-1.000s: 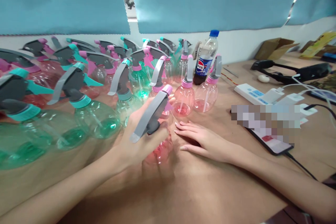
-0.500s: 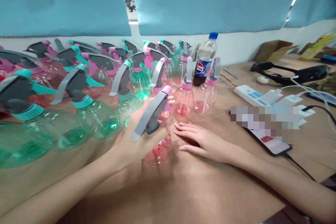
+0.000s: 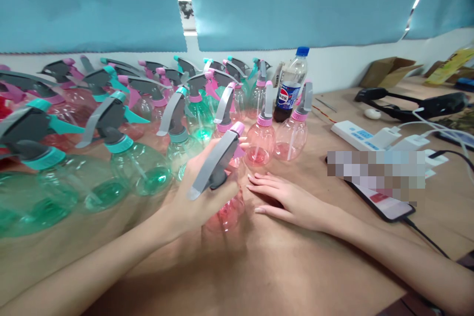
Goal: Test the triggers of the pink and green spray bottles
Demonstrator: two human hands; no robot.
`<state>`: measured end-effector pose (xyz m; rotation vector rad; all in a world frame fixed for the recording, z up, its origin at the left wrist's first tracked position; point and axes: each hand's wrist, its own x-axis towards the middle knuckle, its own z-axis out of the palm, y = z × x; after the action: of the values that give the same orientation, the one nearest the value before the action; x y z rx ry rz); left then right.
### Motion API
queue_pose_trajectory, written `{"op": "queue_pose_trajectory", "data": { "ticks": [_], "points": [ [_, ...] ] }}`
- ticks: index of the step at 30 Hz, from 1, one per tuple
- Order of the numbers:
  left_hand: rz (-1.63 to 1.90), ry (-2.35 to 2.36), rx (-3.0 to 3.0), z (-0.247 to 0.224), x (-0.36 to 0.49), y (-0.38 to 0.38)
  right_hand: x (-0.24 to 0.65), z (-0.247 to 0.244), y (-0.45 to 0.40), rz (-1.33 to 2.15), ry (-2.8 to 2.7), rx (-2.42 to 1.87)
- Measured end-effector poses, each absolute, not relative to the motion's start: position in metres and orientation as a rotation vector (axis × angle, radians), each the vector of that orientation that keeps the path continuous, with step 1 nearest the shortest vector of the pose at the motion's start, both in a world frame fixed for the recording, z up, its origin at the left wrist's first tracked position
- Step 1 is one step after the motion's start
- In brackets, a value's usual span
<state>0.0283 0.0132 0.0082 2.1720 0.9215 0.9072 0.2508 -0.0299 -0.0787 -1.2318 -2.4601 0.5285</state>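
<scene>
My left hand (image 3: 196,197) is wrapped round the neck of a pink spray bottle (image 3: 226,212) with a grey trigger head, which stands upright on the brown table. The fingertips on its far side are partly hidden by the bottle's head. Flat on the table to the right lies my right hand (image 3: 283,195), fingers stretched out, its tips close to the held bottle and holding nothing. Just beyond are two more pink spray bottles, a nearer one (image 3: 259,145) and another (image 3: 291,138) beside it. A green spray bottle (image 3: 140,168) stands left of my left hand.
Many green and pink spray bottles crowd the left and back. A cola bottle (image 3: 287,96) with a blue cap stands behind. On the right are a power strip (image 3: 353,136) with plugged-in chargers, a phone (image 3: 388,207) on a cable, a black headset (image 3: 440,106) and a cardboard box (image 3: 387,73).
The whole view has shifted very slightly. Both hands and the held spray bottle keep the same places on the table.
</scene>
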Motion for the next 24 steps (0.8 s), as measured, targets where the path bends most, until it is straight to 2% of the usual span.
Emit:
{"op": "queue_pose_trajectory", "data": {
  "ticks": [24],
  "points": [
    [0.828,0.873,2.22,-0.005,0.023,0.021,0.252,-0.08,-0.03,0.539,-2.468,-1.24]
  ]
}}
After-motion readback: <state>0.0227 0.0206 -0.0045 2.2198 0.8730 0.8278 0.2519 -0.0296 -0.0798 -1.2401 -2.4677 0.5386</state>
